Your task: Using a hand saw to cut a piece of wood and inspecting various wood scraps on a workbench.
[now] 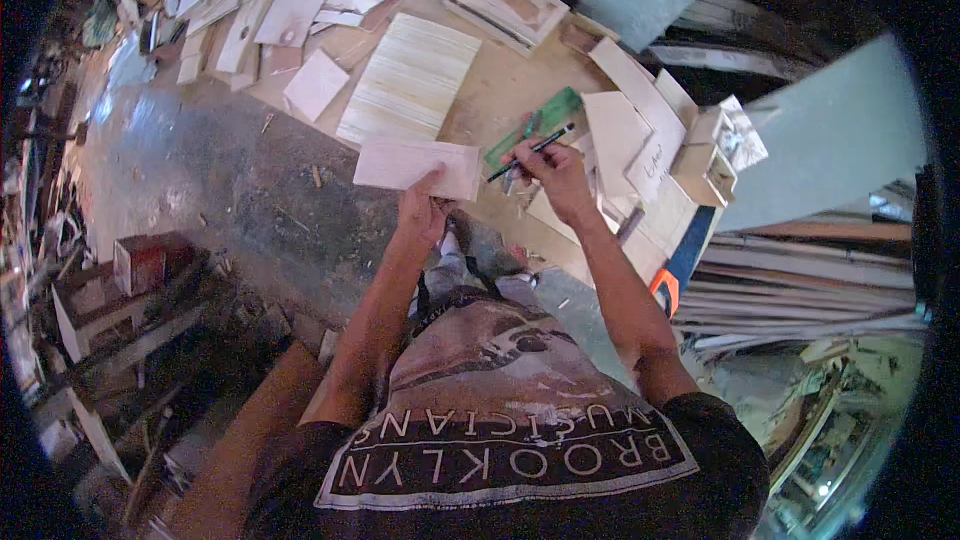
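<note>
My left hand [427,212] grips a thin, pale rectangular wooden board [390,164] by its near right part, thumb on top. Its fingers underneath are hidden. In my right hand [560,180] is a dark, slim pen [553,138], its lower end slanting left toward the board without touching it. Beneath the right hand lies a green rectangular piece [555,112] on the brown worktable [490,90]. Just beyond the held board rests a larger striped wooden panel [412,75].
Loose wood offcuts [292,18] spread over the far left. A framed wooden piece [505,2] lies at the back. Pale cut boards [620,135] and a small open wooden box [705,175] sit right, above a handsaw [665,290] with an orange handle. Stacked planks [800,280] line the right.
</note>
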`<move>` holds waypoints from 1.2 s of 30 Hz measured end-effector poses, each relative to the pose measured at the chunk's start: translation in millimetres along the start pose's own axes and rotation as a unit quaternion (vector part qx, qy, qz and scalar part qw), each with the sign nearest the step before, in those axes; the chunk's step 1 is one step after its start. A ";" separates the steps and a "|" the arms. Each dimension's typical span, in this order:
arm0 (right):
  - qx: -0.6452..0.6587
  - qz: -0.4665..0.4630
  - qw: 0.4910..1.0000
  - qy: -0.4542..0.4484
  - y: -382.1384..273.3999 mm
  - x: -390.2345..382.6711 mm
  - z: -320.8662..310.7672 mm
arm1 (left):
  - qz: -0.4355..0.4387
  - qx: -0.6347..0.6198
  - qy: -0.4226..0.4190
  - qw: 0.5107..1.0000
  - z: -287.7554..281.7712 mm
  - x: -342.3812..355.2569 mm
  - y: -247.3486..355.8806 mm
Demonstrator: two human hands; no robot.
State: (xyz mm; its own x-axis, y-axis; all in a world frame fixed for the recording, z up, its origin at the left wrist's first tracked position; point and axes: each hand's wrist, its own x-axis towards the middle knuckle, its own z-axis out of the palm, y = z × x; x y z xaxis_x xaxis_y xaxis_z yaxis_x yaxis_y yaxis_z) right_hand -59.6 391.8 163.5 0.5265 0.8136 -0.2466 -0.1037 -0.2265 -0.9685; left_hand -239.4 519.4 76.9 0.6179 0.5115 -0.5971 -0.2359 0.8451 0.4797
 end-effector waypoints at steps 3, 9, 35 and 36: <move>0.008 0.012 1.000 0.013 -3.4 -24.9 -5.0 | -0.031 0.037 -0.016 0.999 22.9 0.7 -7.3; 0.008 -0.019 0.999 0.045 17.4 -60.6 -30.0 | -0.054 0.095 -0.065 0.992 64.6 -13.1 -25.2; -0.235 -0.226 0.901 0.287 22.2 -192.8 -79.2 | -0.090 0.138 -0.145 0.976 116.5 -66.5 -124.5; -0.232 -0.216 0.905 0.285 23.1 -195.5 -79.3 | -0.080 0.150 -0.139 0.975 117.9 -65.6 -128.4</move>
State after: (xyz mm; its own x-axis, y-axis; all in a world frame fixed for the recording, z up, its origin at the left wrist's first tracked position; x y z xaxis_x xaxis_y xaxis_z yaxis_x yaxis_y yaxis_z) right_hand -98.0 185.0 192.1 0.7960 0.5022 0.3378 0.5117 -0.2602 -0.8189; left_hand -161.2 359.0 130.3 0.8187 0.2790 -0.5019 0.0850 0.8055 0.5865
